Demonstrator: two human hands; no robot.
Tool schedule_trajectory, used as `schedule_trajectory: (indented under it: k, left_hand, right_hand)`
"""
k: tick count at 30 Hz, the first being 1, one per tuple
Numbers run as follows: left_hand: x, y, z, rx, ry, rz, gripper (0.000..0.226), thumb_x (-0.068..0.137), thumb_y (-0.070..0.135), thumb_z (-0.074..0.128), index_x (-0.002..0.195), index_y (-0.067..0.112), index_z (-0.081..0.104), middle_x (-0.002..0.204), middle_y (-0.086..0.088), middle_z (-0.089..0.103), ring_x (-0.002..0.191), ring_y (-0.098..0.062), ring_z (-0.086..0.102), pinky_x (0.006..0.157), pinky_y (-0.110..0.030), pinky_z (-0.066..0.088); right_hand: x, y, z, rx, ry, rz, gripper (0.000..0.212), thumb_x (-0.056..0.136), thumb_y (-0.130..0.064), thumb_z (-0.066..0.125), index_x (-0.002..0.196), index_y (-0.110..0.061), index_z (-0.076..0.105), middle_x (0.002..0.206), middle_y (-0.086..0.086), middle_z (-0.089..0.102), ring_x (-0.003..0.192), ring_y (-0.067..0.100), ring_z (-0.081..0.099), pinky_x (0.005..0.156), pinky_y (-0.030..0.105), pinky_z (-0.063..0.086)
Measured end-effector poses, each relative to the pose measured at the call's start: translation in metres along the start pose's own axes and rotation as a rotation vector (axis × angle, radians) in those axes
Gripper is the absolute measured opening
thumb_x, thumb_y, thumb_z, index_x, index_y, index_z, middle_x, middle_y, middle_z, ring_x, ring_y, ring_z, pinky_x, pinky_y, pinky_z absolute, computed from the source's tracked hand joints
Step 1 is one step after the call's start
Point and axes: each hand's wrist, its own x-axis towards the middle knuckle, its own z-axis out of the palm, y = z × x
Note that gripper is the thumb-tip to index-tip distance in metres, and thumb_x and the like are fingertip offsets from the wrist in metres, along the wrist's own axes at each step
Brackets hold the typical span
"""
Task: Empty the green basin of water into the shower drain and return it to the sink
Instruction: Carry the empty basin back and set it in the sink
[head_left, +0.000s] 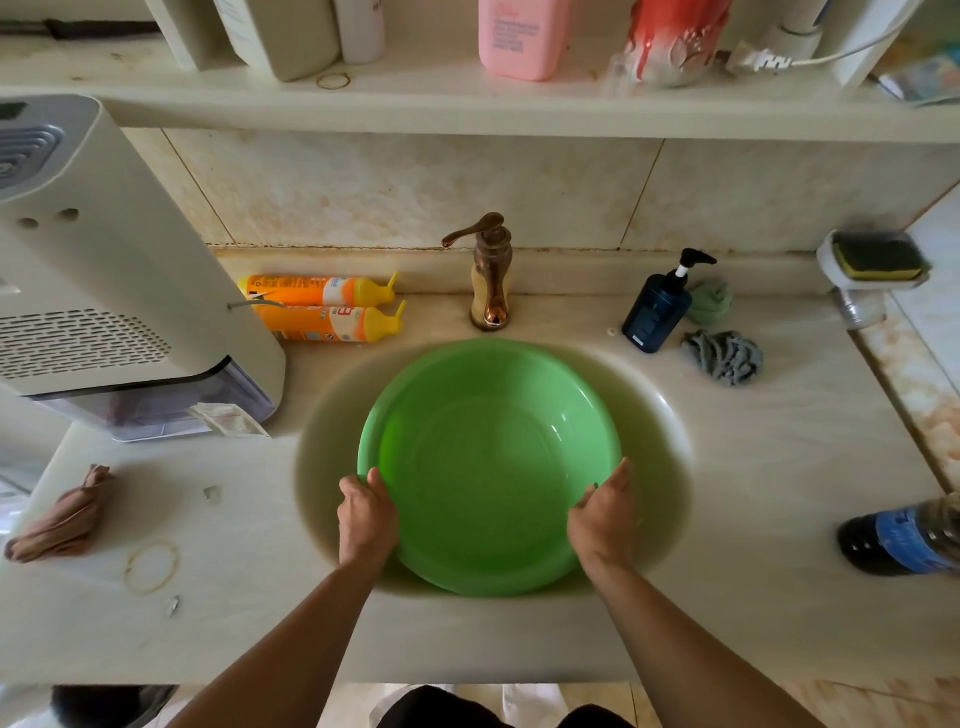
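— Well, where is the round green plastic basin (491, 462) sitting?

— In the oval cream sink bowl (660, 441) sunk into the pale marble counter (779, 493), nearer the bowl's front than its back. Clear water lies in it.

— And the hands?

— The left hand (366, 517) is curled over the basin's front-left rim, thumb lying inside along the edge, fingers wrapped down the outer wall. The right hand (605, 517) closes the same way on the front-right rim. Both have hold of the basin.

— Is it lifted?

— I cannot tell; it looks level within the bowl.

— What stands along the counter's back edge?

— A bronze-coloured metal faucet (491, 273) just behind the bowl, two orange plastic bottles with yellow nozzles (324, 309) lying on their sides to its left, and a dark blue pump bottle (660, 312) to its right, with a grey bunched cloth (724, 357) beside that.

— The corners?

— A white boxy appliance (109, 280) fills the back-left corner. A sponge in a white dish (875, 260) sits at the back-right corner. Near the left edge lies a rolled brown cloth (65, 519), and at the right edge a dark bottle with a blue label (904, 538) on its side.
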Motion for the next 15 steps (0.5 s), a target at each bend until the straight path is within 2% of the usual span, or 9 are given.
schedule_trajectory:
  k: [4,9,15]
  left_hand:
    - [-0.0010,-0.0013,0.0012,-0.014,-0.004,-0.022,0.035,0.104,0.037,0.029,0.101,0.004,0.040,0.111,-0.033,0.060,0.094,-0.042,0.057,0.075,-0.040,0.040]
    - [-0.0017,-0.0019,-0.0013,-0.001,0.001,-0.024,0.035,0.104,0.037,0.029,0.102,0.004,0.041,0.114,-0.033,0.059,0.103,-0.045,0.057,0.077,-0.041,0.039]
    - [-0.0025,-0.0031,-0.0006,-0.013,-0.012,-0.041,0.039,0.104,0.039,0.029,0.105,0.002,0.042,0.113,-0.031,0.060,0.101,-0.043,0.058,0.078,-0.042,0.042]
  right_hand:
    - [-0.0004,-0.0007,-0.0002,-0.003,0.003,-0.009,0.068,0.090,0.001,0.047,0.151,0.006,0.016,0.138,0.023,0.046,0.123,0.038,0.049,0.099,0.041,0.039]
    - [-0.0013,0.0007,0.0014,0.000,-0.011,-0.006,0.068,0.090,0.002,0.048,0.150,0.006,0.017,0.142,0.024,0.044,0.127,0.038,0.046,0.104,0.043,0.035]
    - [-0.0036,0.0014,0.0028,0.000,0.013,-0.007,0.067,0.090,0.002,0.048,0.150,0.005,0.018,0.141,0.023,0.045,0.126,0.039,0.047,0.104,0.041,0.036]
